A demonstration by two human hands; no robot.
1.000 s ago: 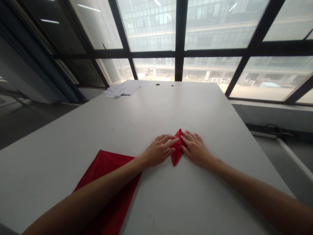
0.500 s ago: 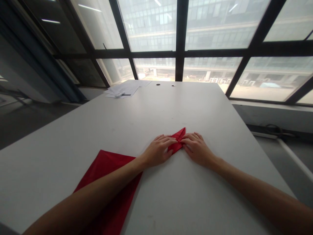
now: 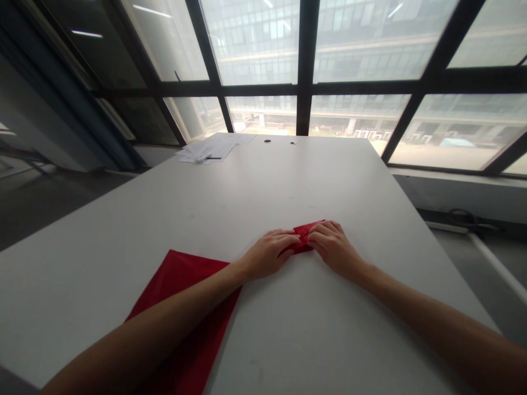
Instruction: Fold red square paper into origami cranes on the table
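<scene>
A small folded red paper (image 3: 303,235) lies on the white table between my two hands. My left hand (image 3: 270,252) grips its left side, fingers together on top and the thumb at the near edge. Over the right part, my right hand (image 3: 332,246) has its fingers closed on the paper, covering that end. The underside and the layers beneath my fingertips are hidden. A larger sheet of red paper (image 3: 193,274) lies flat at the lower left, partly covered by my left forearm.
White papers (image 3: 209,148) with a dark pen-like object (image 3: 213,158) on them lie at the table's far left. Two dark round marks or holes are near the far edge of the white table (image 3: 263,186). Large framed windows (image 3: 257,49) stand beyond it.
The folded paper has turned: its pointed tip, which stood up between my hands, now leans right beside my right hand. My right hand has moved onto that end; my left has barely shifted.
</scene>
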